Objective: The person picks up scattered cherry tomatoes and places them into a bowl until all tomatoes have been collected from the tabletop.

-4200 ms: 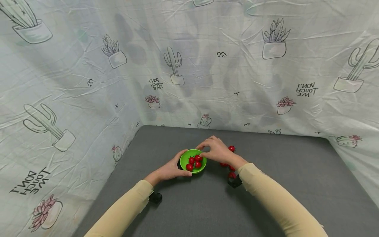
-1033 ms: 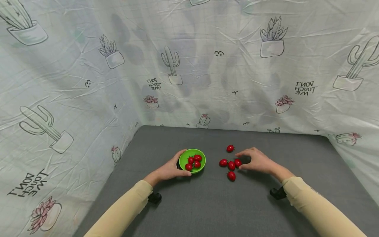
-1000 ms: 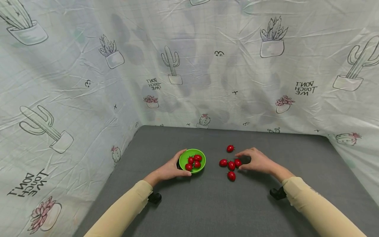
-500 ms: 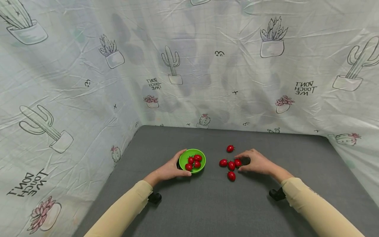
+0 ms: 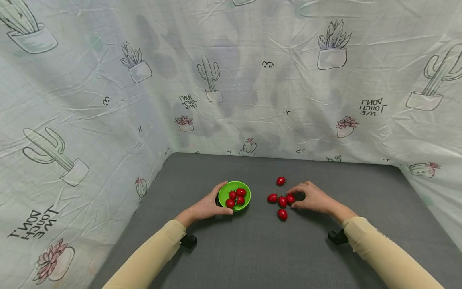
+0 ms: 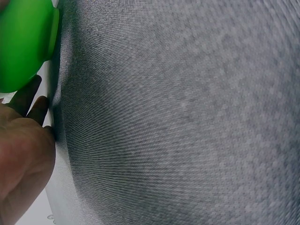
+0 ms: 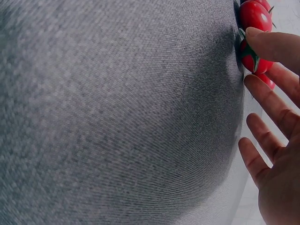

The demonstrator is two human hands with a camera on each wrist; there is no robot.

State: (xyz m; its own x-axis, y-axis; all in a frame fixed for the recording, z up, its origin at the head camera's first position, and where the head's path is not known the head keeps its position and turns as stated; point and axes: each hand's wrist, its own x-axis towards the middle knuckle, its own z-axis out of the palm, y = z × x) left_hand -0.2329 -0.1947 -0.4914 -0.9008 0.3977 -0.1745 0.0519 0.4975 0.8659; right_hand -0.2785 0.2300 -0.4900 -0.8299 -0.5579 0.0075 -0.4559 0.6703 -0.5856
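Observation:
My left hand (image 5: 205, 206) holds a small green bowl (image 5: 222, 197) from its left side, thumb along the near rim and fingers round the far side. Several red cherry tomatoes (image 5: 230, 204) with green stems lie inside it. To the right, my right hand (image 5: 313, 198) pinches a cherry tomato (image 5: 290, 199) between thumb and index finger, low at the table. In the right wrist view, the thumb lies against this tomato (image 7: 248, 60) near its green calyx, while the other fingers are spread. In the left wrist view, fingers reach under the side of the bowl (image 6: 23, 42).
Close to the pinched one, a cherry tomato (image 5: 282, 202) and another tomato (image 5: 272, 198) lie in a row. One tomato (image 5: 280, 181) sits farther back, and one (image 5: 282, 214) nearer. A patterned cloth (image 5: 245, 80) hangs behind the grey table (image 5: 238, 253).
Earlier my right hand was over the bowl; it has since moved right to the loose tomatoes. Over the last second its fingers have closed slightly on one tomato. The left hand stays at the bowl.

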